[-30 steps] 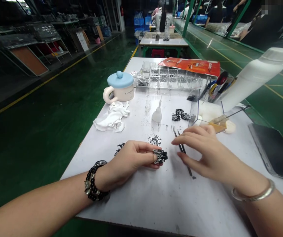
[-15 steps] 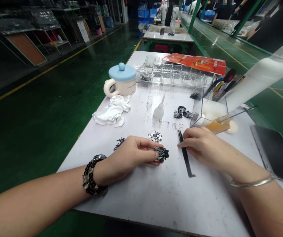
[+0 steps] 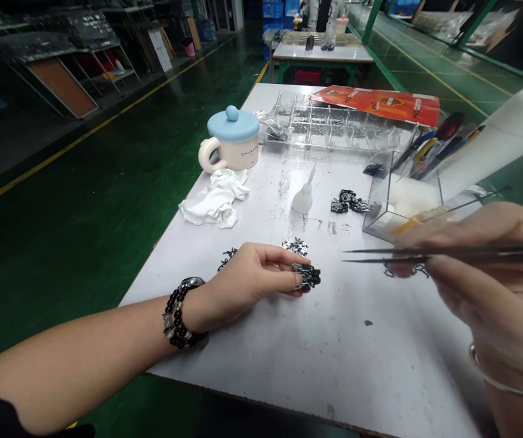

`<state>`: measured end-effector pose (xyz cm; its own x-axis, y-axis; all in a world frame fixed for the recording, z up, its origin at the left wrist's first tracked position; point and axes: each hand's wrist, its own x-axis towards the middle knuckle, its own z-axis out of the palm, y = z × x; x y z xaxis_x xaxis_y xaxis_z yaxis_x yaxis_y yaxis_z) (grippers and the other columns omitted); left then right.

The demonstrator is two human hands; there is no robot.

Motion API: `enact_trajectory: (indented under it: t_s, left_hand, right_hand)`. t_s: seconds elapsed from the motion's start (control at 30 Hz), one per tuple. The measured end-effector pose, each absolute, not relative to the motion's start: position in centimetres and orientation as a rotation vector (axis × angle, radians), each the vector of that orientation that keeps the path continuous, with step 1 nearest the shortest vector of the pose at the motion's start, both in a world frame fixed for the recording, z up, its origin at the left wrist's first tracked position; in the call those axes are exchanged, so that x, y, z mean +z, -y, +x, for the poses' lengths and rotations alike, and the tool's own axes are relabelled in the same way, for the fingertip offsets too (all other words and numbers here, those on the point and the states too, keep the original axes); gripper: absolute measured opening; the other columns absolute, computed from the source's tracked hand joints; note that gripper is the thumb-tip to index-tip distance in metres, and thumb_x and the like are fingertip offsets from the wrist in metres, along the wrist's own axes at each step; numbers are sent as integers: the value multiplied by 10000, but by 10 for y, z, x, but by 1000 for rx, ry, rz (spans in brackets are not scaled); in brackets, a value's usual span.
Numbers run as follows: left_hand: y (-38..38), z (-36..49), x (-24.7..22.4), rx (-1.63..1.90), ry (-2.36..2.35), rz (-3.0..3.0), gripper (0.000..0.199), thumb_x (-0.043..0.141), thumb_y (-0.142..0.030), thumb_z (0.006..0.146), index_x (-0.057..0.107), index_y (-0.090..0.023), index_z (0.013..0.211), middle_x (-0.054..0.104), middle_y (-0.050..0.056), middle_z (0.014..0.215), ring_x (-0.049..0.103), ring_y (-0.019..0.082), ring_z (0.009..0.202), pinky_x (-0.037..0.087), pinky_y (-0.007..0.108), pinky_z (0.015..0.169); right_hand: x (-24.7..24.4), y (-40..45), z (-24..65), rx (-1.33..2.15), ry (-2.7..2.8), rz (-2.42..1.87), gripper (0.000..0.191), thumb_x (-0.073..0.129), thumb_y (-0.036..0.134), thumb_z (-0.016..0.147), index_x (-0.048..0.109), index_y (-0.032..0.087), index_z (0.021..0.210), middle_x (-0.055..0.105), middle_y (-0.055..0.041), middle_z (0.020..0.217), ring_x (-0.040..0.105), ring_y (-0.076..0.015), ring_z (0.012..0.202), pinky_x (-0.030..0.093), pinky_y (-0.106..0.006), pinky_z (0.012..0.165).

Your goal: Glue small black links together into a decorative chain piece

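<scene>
Two hands are busy: your right hand (image 3: 484, 267) has just lifted fine tweezers (image 3: 426, 254) high off the white worktable (image 3: 334, 365), while your left hand (image 3: 243, 283) pinches a black-and-silver cluster of small parts (image 3: 307, 275) at the tabletop.

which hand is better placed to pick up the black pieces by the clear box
Right, probably: the right hand holds tweezers whose tips are near the black pieces, while the left hand is busy pinching a black-and-silver cluster.
</scene>
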<state>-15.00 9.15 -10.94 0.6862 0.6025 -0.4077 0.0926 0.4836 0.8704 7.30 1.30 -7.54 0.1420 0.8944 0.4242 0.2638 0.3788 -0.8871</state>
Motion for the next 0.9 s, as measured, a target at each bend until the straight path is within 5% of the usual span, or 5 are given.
enact_trajectory:
  t_s: [0.1,0.9]
  left_hand:
    - [-92,-150,-108,394,-764,1001,214,698,-163,744,698,-149,957,730,53,798,684,148,787,553,263,788]
    - [-93,-150,-106,365,-711,930,191,685,-130,745,703,-128,934,723,51,770,676,132,748,559,238,738]
  right_hand:
    - [-82,-12,58,758,1418,-1067,101,626,148,796,581,225,843,612,-17,705,588,-179,609,475,-333,539]
    - [-97,-23,65,982,1622,-1117,66,603,185,841,552,213,874,647,-8,770,633,-138,687,534,-250,609]
